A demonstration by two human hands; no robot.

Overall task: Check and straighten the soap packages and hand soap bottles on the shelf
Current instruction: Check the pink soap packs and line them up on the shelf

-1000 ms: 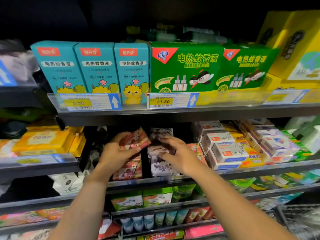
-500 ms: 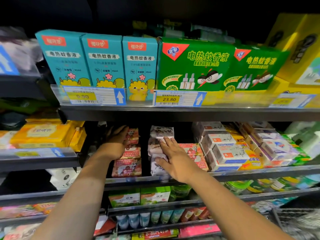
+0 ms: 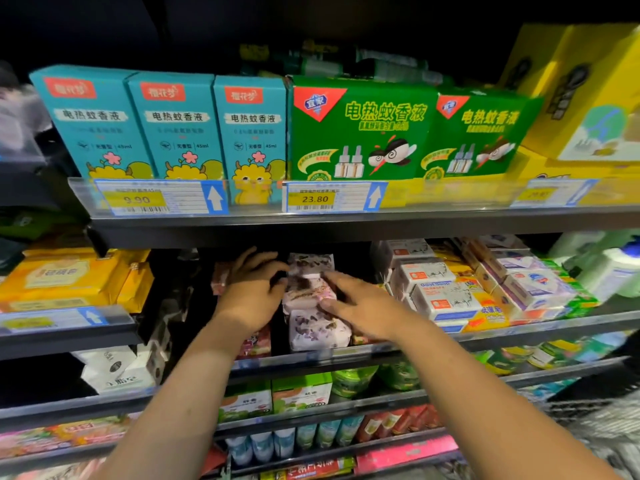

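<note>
Since half a second ago the left hand (image 3: 251, 289) has come off the pink soap packages (image 3: 258, 341) and slid right, so its thumb side now meets the left flank of the lavender soap packages (image 3: 313, 329). The right hand (image 3: 363, 306) has shifted from the stack's face to its right flank. Both hands are spread with fairly straight fingers and grip nothing — they bracket the stack from either side, probably to square its leaning upper packs over the bottom one. The stack stands at the front of the middle shelf (image 3: 540, 329), between the pink packs and the goat soap boxes (image 3: 446, 299). Flat hands suit soft wrapped bars — pressure from both sides should align them without lifting. Whether the left fingertips touch the top pack cannot be told.
</note>
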